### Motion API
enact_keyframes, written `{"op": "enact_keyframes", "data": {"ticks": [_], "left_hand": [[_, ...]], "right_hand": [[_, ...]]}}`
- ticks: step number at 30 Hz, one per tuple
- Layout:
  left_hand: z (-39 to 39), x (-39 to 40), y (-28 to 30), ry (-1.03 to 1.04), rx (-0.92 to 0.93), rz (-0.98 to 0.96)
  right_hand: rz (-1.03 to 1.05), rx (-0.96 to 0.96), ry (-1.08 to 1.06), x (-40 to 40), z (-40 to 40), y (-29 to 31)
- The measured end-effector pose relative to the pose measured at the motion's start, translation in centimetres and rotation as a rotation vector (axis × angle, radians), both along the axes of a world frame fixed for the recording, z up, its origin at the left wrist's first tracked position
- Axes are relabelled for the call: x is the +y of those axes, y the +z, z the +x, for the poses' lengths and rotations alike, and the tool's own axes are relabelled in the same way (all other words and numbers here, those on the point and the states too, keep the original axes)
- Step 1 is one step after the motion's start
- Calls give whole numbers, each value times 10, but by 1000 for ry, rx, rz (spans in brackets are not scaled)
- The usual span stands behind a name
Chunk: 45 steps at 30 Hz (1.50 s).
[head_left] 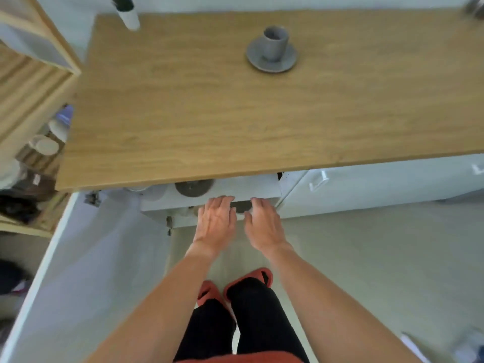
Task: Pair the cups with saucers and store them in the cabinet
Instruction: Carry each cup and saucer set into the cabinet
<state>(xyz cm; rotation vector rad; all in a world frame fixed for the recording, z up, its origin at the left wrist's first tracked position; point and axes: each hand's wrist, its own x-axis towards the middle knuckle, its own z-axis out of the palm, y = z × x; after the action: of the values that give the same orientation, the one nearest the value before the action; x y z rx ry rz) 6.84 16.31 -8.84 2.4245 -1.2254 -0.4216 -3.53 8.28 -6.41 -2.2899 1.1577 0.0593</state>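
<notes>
Both hands reached into the open white cabinet [209, 191] below the near edge of the wooden countertop [209, 106]: the left hand [216, 222] and the right hand [262, 224] lay palm-down, side by side with a small gap, fingers loosely spread, either side of a dark grey saucer [241, 206] on the lower shelf. Whether the fingertips actually gripped its rim could not be told, since they hid the edge; the dish was mostly covered, and any cup on it was out of sight. On the shelf above, just left and farther in, sat another dark round saucer [193, 188], with pale crockery [146, 191] beside it. Well away on the far right of the countertop stood a grey ceramic cup [275, 43], upright on its grey round saucer [271, 58], apparently the next pair to store. The placing seemed best done by sliding the dish level and fully back from the shelf lip, then letting both hands go evenly so nothing tipped against the shelf overhead.
</notes>
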Motion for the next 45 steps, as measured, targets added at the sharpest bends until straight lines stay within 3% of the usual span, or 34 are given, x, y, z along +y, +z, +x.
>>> {"op": "enact_keyframes", "data": {"ticks": [5,14,20,24,30,38,45], "left_hand": [[15,-4,51,-191,-146,-56],[90,-75,87,-83,-309,-161],[129,-166,92,64,-227,-228],[157,-232,88,50,-308,-160],[199,-346,78,133,-67,-217],[224,-404,67,47,95,-306],[211,-409,73,113,252,-397]], "right_hand": [[-154,-133,3,-14,7,62],[-249,-124,-110,-111,50,100],[-62,-165,-230,-194,94,97],[52,-238,-333,-261,129,90],[241,-457,-646,-370,188,71],[691,-458,-545,-420,188,77],[718,-465,-512,-425,183,75]]}}
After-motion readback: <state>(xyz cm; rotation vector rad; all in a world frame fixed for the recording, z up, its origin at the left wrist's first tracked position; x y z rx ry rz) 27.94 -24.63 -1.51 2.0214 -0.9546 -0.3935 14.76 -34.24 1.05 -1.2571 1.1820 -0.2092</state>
